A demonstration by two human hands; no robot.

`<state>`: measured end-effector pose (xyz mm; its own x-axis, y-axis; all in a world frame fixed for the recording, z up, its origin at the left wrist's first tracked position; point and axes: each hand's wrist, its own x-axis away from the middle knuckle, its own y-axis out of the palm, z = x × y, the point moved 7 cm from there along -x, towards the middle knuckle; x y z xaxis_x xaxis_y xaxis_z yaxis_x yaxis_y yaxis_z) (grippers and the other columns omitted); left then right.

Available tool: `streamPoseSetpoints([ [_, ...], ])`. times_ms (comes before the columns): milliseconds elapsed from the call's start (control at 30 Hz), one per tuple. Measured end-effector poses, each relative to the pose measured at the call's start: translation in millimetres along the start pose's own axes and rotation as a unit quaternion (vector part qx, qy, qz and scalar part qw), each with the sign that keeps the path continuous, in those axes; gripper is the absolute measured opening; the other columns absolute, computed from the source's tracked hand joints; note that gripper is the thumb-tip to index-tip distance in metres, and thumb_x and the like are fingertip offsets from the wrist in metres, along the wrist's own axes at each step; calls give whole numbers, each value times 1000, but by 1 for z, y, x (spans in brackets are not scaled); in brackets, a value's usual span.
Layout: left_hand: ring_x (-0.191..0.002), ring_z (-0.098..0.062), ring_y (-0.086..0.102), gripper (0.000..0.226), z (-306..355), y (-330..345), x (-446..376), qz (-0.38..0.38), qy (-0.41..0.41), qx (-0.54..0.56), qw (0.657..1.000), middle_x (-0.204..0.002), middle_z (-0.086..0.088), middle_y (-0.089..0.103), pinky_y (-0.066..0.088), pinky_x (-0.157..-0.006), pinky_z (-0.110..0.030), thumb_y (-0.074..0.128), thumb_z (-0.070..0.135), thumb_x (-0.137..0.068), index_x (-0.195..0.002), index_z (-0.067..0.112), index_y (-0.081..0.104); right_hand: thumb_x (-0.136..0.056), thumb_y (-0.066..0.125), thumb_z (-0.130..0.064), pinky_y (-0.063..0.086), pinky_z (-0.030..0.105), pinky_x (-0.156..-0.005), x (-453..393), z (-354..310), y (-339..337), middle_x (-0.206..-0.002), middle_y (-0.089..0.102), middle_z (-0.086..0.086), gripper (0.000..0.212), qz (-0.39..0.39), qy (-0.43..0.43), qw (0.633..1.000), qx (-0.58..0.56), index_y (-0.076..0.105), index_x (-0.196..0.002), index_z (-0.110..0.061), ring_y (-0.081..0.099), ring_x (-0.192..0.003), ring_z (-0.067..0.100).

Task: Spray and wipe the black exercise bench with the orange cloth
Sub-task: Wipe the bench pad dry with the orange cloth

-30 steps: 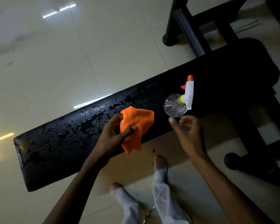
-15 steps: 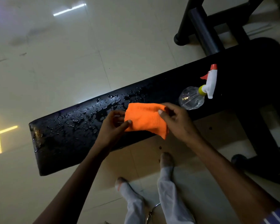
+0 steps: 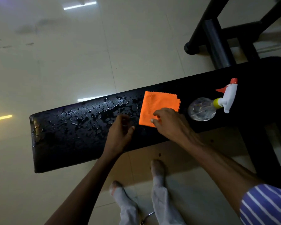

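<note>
A second ago the left hand (image 3: 122,132) held the cloth (image 3: 157,106) up in the air. Now the cloth lies flat on the bench (image 3: 91,140), next to the wet drops. The right hand (image 3: 169,122) presses on it with fingers spread. The left hand has let go and is empty, fingers loose. Wiping looks ready to start. There is one cloth, one bench, one bottle (image 3: 203,108) and two hands.
</note>
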<state>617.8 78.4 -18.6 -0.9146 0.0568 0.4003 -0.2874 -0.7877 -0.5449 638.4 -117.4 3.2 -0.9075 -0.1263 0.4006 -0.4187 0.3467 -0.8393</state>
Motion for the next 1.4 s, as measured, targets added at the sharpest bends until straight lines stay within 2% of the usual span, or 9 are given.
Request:
streamPoseSetpoints([
  [67, -106, -24, 66, 31, -6, 4, -3, 16, -2, -16, 1000, -117, -8, 69, 55, -89, -38, 69, 18, -97, -123, 7, 57, -106, 60, -33, 54, 42, -90, -8, 12, 7, -130, 67, 10, 37, 36, 9, 999, -18, 68, -135, -11, 64, -121, 33],
  [133, -113, -28, 62, 31, -9, 9, -6, 29, 1, -47, 998, -120, -10, 66, 52, -96, -44, 68, 19, -98, -124, 7, 57, -106, 61, -30, 51, 46, -106, -19, 22, 12, -144, 60, 16, 44, 73, 6, 997, -38, 63, -143, -7, 54, -137, 36],
  [233, -128, -31, 51, 40, -5, 16, -16, 53, 28, -132, 989, -134, -12, 57, 43, -108, -43, 63, 25, -100, -136, 9, 54, -108, 57, -39, 22, 53, -132, -41, 27, 30, -171, 33, 15, 60, 59, -46, 997, -23, 43, -161, -14, 23, -162, 35],
  [367, -159, -33, 19, 60, -13, 23, -31, 51, 43, -228, 971, -167, -13, 31, 20, -130, -48, 56, 37, -104, -156, 12, 40, -111, 38, -54, -2, 55, -134, -54, 37, 57, -179, 1, 8, 69, 51, -97, 993, 44, 16, -170, -26, -5, -166, 30],
  [600, -161, -33, 10, 66, -32, 23, -35, 41, 45, -287, 956, -172, -11, 19, 17, -130, -52, 50, 45, -105, -162, 17, 31, -110, 28, -60, 3, 53, -135, -75, 52, 54, -180, 3, 6, 69, 104, -98, 985, 93, 15, -170, -28, 1, -167, 28],
  [767, -160, -36, 14, 65, -43, 15, -39, 59, 55, -305, 949, -171, -13, 22, 17, -130, -53, 47, 47, -106, -161, 16, 32, -108, 31, -58, 4, 59, -133, -116, 43, 39, -178, 12, 13, 70, 157, 7, 985, 70, 24, -168, -24, 8, -166, 36],
  [967, -161, -36, 12, 68, -47, 10, -40, 45, 75, -314, 945, -172, -13, 21, 17, -129, -54, 49, 48, -105, -162, 17, 31, -111, 27, -61, 8, 60, -133, -74, 30, 65, -179, 5, 9, 71, 137, -125, 972, 142, 13, -170, -26, 2, -167, 32],
  [1233, -161, -33, 9, 69, -58, -2, -36, 40, 82, -308, 947, -173, -10, 17, 14, -131, -53, 46, 52, -105, -164, 20, 27, -112, 30, -53, 6, 57, -134, -72, 6, 75, -179, 5, 10, 67, 178, -10, 978, 112, 13, -170, -23, 1, -166, 33],
  [1400, -162, -31, 4, 70, -71, -11, -32, 36, 81, -319, 944, -174, -8, 13, 12, -131, -53, 45, 52, -105, -164, 20, 26, -112, 28, -56, 9, 57, -134, -55, 2, 87, -180, 2, 8, 68, 134, -96, 976, 139, 9, -170, -26, 0, -167, 30],
])
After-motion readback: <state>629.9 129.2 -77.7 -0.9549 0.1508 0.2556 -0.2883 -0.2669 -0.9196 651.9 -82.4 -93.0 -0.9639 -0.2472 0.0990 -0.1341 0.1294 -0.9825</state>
